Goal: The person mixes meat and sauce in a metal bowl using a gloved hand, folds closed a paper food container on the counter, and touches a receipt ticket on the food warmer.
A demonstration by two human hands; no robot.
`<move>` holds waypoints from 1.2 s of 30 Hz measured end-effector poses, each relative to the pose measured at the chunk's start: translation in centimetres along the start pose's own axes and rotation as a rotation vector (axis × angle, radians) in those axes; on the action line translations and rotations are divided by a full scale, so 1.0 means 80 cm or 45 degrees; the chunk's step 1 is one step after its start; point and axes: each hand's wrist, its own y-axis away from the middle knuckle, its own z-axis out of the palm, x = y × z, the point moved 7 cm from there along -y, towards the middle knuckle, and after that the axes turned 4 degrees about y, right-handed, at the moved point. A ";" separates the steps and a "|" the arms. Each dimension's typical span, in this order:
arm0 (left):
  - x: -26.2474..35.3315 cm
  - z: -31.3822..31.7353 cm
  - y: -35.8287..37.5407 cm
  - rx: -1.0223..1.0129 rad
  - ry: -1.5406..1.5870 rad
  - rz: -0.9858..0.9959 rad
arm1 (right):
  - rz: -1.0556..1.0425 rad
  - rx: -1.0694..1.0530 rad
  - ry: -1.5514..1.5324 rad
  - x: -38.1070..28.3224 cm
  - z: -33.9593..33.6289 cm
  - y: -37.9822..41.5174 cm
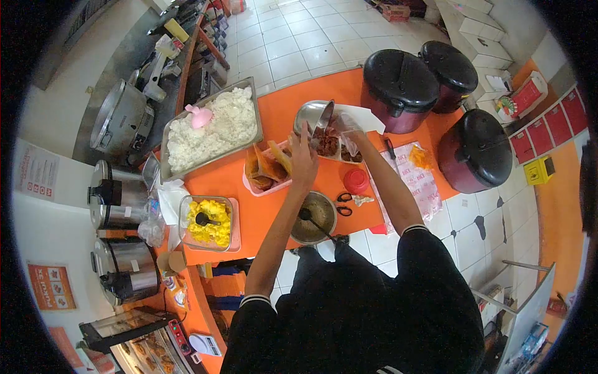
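Note:
My left hand (pixel 303 156) grips the near left edge of a shiny metal bowl (pixel 307 114), which is tilted over the orange table. Dark reddish-brown chopped food (pixel 326 146) lies in a white tray just below the bowl's rim. My right hand (pixel 352 134), in a clear plastic glove, is beside that food; its fingers are blurred and partly hidden. A pink basket (pixel 283 187) with brown folded wrappers stands left of my left hand. Nearer to me are a pot (pixel 321 234) of pale sauce with a black ladle (pixel 306 215), a red lid (pixel 355 181) and scissors (pixel 344 204).
A big metal tray (pixel 250 138) of white rice holds a pink scoop (pixel 198 116). Yellow food (pixel 218 232) fills a glass dish at the left. Several dark lidded containers (pixel 402 81) stand at the right, near printed wrapping paper (pixel 418 187) and a knife (pixel 390 149).

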 end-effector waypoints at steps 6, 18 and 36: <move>-0.006 0.008 0.006 -0.078 0.134 -0.164 | -0.575 0.372 1.248 0.085 0.005 -0.087; -0.011 0.018 0.023 -0.013 0.100 -0.047 | -0.277 0.254 1.337 -0.037 0.004 0.003; -0.084 0.025 0.022 0.227 0.624 -0.543 | 0.003 0.255 0.965 -0.065 0.017 0.027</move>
